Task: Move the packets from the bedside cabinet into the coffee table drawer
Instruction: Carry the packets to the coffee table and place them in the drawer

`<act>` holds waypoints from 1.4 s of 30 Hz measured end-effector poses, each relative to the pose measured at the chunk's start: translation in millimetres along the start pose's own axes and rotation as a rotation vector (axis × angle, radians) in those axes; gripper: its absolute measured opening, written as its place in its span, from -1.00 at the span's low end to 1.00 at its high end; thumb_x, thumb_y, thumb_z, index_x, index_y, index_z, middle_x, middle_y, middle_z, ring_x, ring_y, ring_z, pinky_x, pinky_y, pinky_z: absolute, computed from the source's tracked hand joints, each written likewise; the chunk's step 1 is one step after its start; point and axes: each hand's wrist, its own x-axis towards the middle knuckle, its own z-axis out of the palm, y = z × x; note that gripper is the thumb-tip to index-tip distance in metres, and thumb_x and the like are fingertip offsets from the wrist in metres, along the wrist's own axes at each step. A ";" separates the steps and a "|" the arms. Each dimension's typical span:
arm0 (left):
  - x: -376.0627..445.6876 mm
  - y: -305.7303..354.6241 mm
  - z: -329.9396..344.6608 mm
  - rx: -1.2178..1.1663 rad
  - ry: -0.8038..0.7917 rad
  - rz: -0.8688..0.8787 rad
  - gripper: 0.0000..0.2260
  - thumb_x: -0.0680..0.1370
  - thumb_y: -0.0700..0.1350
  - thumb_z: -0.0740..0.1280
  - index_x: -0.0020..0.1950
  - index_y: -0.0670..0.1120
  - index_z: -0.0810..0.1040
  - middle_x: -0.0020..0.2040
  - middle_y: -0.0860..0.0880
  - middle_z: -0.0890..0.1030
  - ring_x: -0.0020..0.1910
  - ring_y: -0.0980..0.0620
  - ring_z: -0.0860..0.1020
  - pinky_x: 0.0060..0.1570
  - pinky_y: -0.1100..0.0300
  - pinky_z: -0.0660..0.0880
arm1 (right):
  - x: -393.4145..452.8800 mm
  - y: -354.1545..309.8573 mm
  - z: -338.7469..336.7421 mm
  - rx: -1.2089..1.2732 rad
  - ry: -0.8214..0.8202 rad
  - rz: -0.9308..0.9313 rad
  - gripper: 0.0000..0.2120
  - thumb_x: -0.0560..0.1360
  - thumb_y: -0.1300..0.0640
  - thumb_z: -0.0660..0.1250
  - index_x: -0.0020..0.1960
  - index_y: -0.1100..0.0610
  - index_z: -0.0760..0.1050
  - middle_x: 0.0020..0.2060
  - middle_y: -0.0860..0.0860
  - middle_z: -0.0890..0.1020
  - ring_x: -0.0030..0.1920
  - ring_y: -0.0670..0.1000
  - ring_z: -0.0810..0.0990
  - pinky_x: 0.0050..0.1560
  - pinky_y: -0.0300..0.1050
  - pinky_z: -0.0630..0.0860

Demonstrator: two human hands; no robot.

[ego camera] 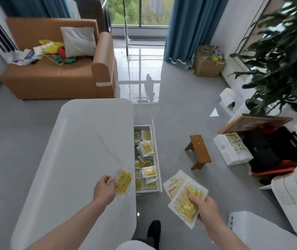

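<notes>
Right hand (207, 207) holds packets (187, 201), long axis slanting toward drawer (157, 141).

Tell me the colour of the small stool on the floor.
Brown wood; the stool shows best in the head view.

We see clear plastic packets with yellow dotted filling (123, 181), a white glossy coffee table (82, 141), an orange-brown leather sofa (54, 76), blue curtains (183, 29)

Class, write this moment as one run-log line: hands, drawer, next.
left hand: holds one packet | right hand: holds stack | drawer: open, packets inside | next: likely drop packets in
</notes>
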 end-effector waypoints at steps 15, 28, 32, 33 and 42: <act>80.8 146.6 146.0 -0.066 0.042 -0.122 -0.92 0.65 -0.10 0.36 0.04 -0.10 0.56 -0.06 -0.03 0.62 -0.13 0.01 0.57 -0.25 0.14 0.43 | 191.3 -131.6 -29.8 -0.091 -0.097 0.088 -0.85 0.58 0.23 0.45 0.15 0.14 0.63 -0.09 0.05 0.79 -0.12 0.09 0.79 -0.21 -0.05 0.65; 235.4 163.6 214.4 -0.051 0.189 -0.284 -0.92 0.64 -0.10 0.38 -0.04 -0.06 0.55 -0.11 0.00 0.63 -0.18 0.06 0.59 -0.35 0.23 0.39 | 416.1 -188.9 60.6 -0.244 -0.209 0.186 -0.90 0.58 0.16 0.46 0.10 0.09 0.65 -0.16 -0.06 0.79 -0.19 -0.04 0.78 -0.36 -0.21 0.61; 308.3 131.7 255.6 0.010 0.150 -0.301 -0.93 0.65 -0.10 0.36 -0.03 -0.02 0.54 -0.11 0.05 0.61 -0.16 0.09 0.58 -0.28 0.21 0.44 | 483.7 -162.2 84.1 -0.269 -0.189 0.158 -0.90 0.56 0.14 0.49 0.07 0.05 0.65 -0.24 -0.14 0.77 -0.27 -0.13 0.75 -0.39 -0.25 0.56; 325.1 122.9 265.5 0.026 0.145 -0.302 -0.94 0.65 -0.10 0.36 -0.02 -0.02 0.54 -0.10 0.05 0.61 -0.15 0.09 0.58 -0.25 0.18 0.46 | 498.9 -153.7 88.3 -0.274 -0.187 0.155 -0.90 0.56 0.14 0.49 0.06 0.05 0.65 -0.24 -0.15 0.77 -0.27 -0.13 0.75 -0.39 -0.24 0.56; 467.5 85.5 344.5 0.039 0.126 -0.244 -0.95 0.67 -0.08 0.32 0.01 0.00 0.51 -0.07 0.03 0.61 -0.14 0.02 0.60 -0.20 0.10 0.55 | 594.0 -83.4 97.6 -0.259 -0.139 0.173 -0.92 0.56 0.15 0.48 0.05 0.04 0.67 -0.19 -0.10 0.78 -0.22 -0.08 0.77 -0.36 -0.23 0.59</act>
